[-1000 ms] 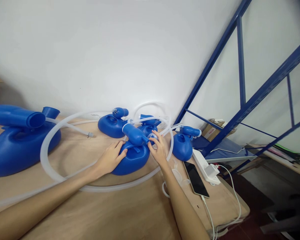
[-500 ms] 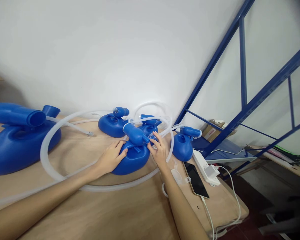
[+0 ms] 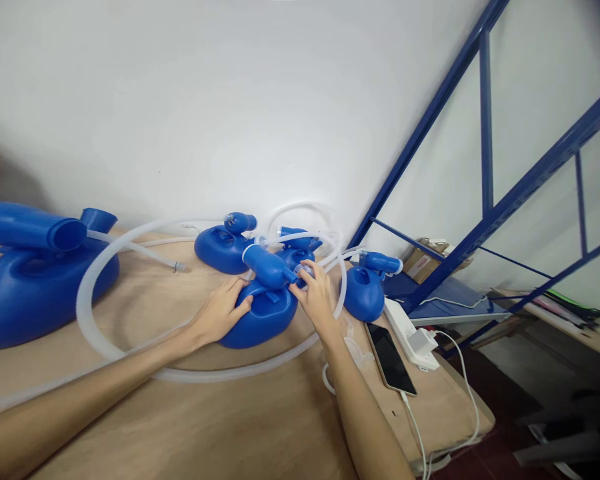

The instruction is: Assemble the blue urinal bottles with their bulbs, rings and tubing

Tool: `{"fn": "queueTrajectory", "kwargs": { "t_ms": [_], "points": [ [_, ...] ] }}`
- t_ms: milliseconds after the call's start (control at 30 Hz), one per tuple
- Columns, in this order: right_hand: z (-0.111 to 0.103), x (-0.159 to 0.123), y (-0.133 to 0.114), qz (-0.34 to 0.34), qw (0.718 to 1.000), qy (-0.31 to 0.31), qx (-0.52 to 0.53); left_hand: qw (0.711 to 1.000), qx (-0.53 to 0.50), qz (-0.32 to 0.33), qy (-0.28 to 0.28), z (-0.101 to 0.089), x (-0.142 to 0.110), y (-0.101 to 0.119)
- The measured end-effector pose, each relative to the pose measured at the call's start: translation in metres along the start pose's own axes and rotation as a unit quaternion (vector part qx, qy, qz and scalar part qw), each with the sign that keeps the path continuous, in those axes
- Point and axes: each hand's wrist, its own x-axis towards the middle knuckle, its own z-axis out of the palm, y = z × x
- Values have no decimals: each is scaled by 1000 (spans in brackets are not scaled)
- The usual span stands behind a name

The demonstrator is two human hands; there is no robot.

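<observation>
A blue plastic urinal bottle (image 3: 260,320) lies on the wooden table, its neck (image 3: 265,267) raised above the body with a white ring at the wide end. My left hand (image 3: 225,308) grips the body's left side, thumb on top and fingers behind it. At the narrow spout (image 3: 291,275) of the neck, my right hand (image 3: 314,295) has its thumb and fingers curled in a pinch. Something clear and round (image 3: 306,271) shows by those fingertips; whether they hold it, I cannot tell. A translucent hose (image 3: 260,372) loops around the bottle.
More blue urinal bottles stand about: a large one at left (image 3: 45,293), others behind (image 3: 220,248) and at right (image 3: 363,293). A phone (image 3: 391,359), a white power strip (image 3: 411,333) and clear plastic pieces (image 3: 356,350) lie right. A blue metal rack (image 3: 433,117) rises beyond.
My right hand's fingers have drawn in closer around the spout tip, and the hand has shifted slightly left. My left hand keeps its grip. The whole view has moved a little.
</observation>
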Motion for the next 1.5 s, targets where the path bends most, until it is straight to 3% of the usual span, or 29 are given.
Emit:
{"fn": "queueTrajectory", "kwargs": {
  "t_ms": [133,533,867,1133,1500],
  "points": [
    [-1,8,-4,14,999,-36,-2,1000,3,-6,2,0,0,1],
    [4,22,5,-35,995,-71,66,1000,9,5,1,0,-2,1],
    [4,11,27,-80,989,-38,121,1000,-4,15,24,3,-3,3],
    [0,9,23,-102,990,-42,90,1000,6,14,26,4,-5,0],
    [8,3,18,-91,992,23,79,1000,-1,10,23,4,-6,2]
  ]
}}
